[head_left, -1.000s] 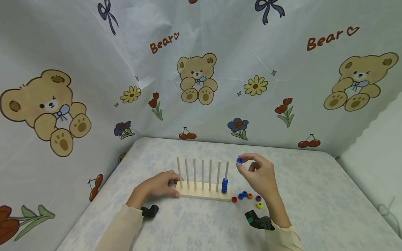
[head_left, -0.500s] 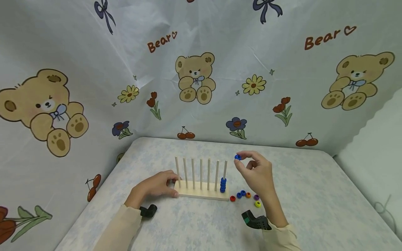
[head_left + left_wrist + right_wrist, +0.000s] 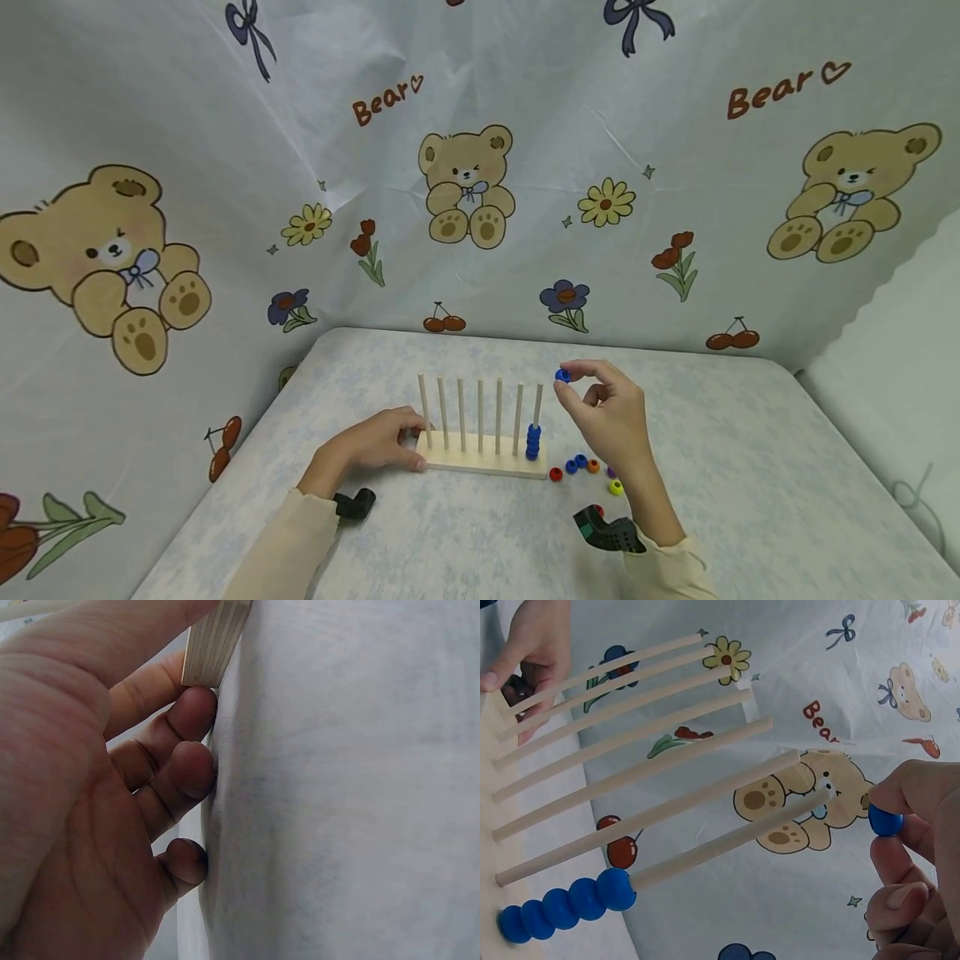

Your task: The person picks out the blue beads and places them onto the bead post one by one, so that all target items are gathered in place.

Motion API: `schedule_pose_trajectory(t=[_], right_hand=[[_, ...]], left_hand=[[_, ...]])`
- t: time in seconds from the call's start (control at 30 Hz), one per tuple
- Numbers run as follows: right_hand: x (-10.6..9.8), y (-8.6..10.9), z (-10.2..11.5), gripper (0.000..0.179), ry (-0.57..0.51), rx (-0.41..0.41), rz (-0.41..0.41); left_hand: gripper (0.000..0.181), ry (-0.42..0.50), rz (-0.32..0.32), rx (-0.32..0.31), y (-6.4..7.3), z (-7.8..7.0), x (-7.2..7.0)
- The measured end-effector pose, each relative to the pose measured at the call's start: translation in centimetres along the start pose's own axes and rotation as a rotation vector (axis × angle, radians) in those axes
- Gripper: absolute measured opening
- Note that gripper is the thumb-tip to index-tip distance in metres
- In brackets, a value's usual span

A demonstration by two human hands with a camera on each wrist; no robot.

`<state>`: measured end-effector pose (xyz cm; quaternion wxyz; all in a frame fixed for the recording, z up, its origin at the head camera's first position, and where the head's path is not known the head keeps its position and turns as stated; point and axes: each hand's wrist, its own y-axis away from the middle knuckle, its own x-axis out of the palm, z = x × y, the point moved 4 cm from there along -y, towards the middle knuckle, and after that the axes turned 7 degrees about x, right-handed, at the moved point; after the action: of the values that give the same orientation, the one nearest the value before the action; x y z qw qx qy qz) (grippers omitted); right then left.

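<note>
A wooden peg board [image 3: 480, 463] with a row of upright pegs stands on the table. My left hand [image 3: 384, 439] grips its left end between thumb and fingers; in the left wrist view, fingertips [image 3: 193, 769] rest against the table beside the board's end [image 3: 214, 649]. Several blue beads [image 3: 570, 906] are stacked on the rightmost peg [image 3: 537, 407], whose upper part is bare. My right hand [image 3: 611, 412] pinches a blue bead [image 3: 886, 823] between thumb and index finger. That bead is held just right of the peg's tip and slightly above it, apart from it.
Loose beads lie right of the board: a red bead [image 3: 556, 474], blue beads [image 3: 576, 463], an orange bead [image 3: 593, 466] and a yellow bead [image 3: 616, 487]. A purple bead [image 3: 611, 472] and another red bead [image 3: 599, 510] are partly hidden. Behind hangs a bear-print cloth [image 3: 480, 275].
My right hand has moved a little left and up with the blue bead, closer to the rightmost peg's tip. A red bead now shows beside the right wrist camera. My left hand stays put.
</note>
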<state>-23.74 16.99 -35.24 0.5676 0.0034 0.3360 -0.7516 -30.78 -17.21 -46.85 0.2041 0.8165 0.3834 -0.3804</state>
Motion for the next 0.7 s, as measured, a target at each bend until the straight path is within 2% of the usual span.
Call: schedule_pose_trajectory(t=[0.37, 0.7], right_hand=[[0.7, 0.2, 0.3, 0.019, -0.017, -0.05, 0.038], [1.3, 0.3, 0.4, 0.019, -0.021, -0.098, 0.047]], left_hand=[[0.043, 0.004, -0.002, 0.008, -0.1, -0.4, 0.0], [0.043, 0.011, -0.001, -0.002, 0.0, 0.0, 0.2]])
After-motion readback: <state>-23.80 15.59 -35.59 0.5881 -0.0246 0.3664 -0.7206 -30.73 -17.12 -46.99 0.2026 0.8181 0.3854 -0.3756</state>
